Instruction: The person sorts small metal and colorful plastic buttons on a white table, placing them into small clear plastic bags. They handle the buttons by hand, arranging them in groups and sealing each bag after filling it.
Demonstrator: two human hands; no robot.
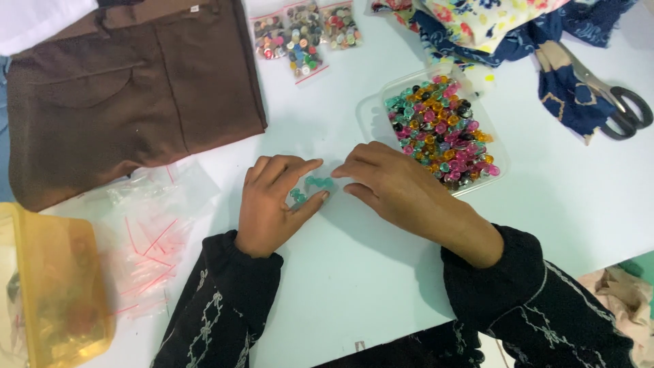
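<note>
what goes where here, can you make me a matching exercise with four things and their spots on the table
Things:
1. scissors
2. brown cloth
3. teal buttons
4. clear tray of mixed buttons

Places:
A. far left of the table
B. between the left hand and right hand
C. far right, beside the patterned fabric
D. just beyond the right hand

Pairs: 1-C, 2-A, 3-B, 4-D

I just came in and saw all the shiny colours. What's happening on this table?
A person's left hand and right hand rest on the white table, touching a small cluster of teal plastic beads between the fingertips. Beside the right hand sits a clear plastic tray full of mixed coloured beads. A pile of small clear zip bags lies to the left.
</note>
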